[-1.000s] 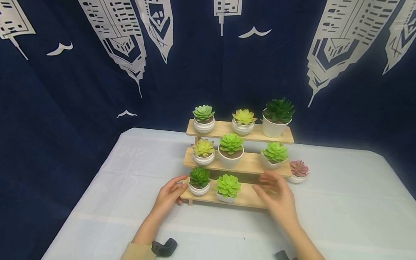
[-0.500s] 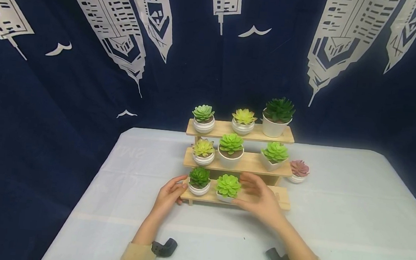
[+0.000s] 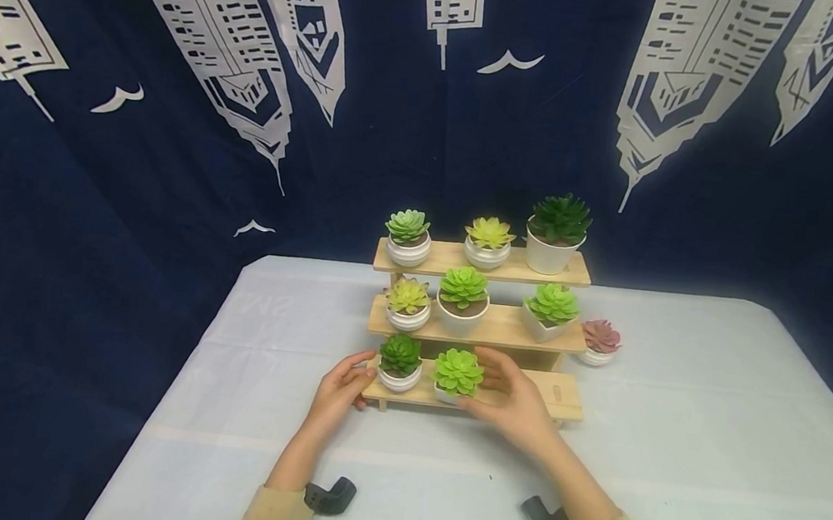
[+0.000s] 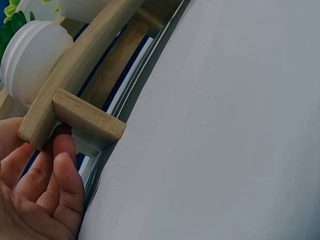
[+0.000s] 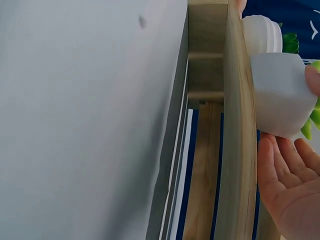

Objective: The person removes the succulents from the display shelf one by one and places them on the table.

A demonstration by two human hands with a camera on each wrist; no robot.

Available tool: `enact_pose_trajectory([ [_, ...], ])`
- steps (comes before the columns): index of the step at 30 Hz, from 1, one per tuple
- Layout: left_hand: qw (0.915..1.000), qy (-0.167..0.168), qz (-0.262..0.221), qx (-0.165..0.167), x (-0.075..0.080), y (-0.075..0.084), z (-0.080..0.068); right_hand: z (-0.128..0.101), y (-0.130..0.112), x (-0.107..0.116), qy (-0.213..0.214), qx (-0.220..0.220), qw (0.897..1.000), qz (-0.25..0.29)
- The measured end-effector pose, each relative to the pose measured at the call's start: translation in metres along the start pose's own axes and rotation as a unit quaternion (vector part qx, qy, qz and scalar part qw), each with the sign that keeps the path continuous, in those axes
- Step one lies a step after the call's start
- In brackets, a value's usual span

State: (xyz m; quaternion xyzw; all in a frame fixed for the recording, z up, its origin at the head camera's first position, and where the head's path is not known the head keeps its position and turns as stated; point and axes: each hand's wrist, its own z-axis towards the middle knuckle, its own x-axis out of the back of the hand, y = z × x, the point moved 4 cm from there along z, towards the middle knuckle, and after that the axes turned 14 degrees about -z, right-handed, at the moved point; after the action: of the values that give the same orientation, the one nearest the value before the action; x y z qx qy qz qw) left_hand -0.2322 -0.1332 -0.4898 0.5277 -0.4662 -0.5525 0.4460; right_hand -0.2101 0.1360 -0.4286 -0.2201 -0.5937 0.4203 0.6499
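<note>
Wooden tiered stand (image 3: 504,325): my left hand (image 3: 338,385) pinches the end of its bottom shelf (image 3: 557,396).
Lime-green succulent (image 3: 458,371): my right hand (image 3: 520,406), half-closed, holds its white pot (image 5: 277,92).

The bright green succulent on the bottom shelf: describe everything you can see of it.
The bright green succulent is a rosette of broad, rounded leaves, plastic-looking, spreading above a white pot with smooth, angular sides. It stands upright on the bottom wooden shelf, right of the dark green plant. The right hand curls round its right side, the thumb lying across the front of the pot. Whether any soil lies under the leaves cannot be seen.
</note>
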Motion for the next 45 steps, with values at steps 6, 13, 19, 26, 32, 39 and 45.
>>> enact_pose_trajectory([
  [6,1.0,0.001,0.001,0.003,0.0,-0.001,0.0,0.0,0.003,0.0,0.001,-0.022,1.0,0.019],
  [13,1.0,0.004,-0.003,0.003,0.0,0.0,0.0,0.001,0.007,0.006,0.007,-0.033,0.999,0.026],
  [19,1.0,0.003,0.0,-0.004,0.0,0.001,0.0,0.001,0.008,0.017,0.021,-0.025,0.999,0.024],
  [26,1.0,0.0,0.0,-0.004,0.0,0.001,-0.001,0.0,0.007,0.03,0.021,-0.002,0.999,0.03],
  [32,1.0,0.006,-0.003,0.003,-0.001,0.002,-0.001,-0.001,0.007,0.041,0.012,0.012,0.999,0.037],
  [39,1.0,0.005,-0.001,0.003,0.0,0.001,0.0,-0.004,0.008,0.053,-0.001,0.011,1.0,0.011],
  [45,1.0,0.005,-0.001,0.008,0.001,0.0,0.001,-0.008,0.006,0.069,0.004,0.014,1.0,-0.009],
])
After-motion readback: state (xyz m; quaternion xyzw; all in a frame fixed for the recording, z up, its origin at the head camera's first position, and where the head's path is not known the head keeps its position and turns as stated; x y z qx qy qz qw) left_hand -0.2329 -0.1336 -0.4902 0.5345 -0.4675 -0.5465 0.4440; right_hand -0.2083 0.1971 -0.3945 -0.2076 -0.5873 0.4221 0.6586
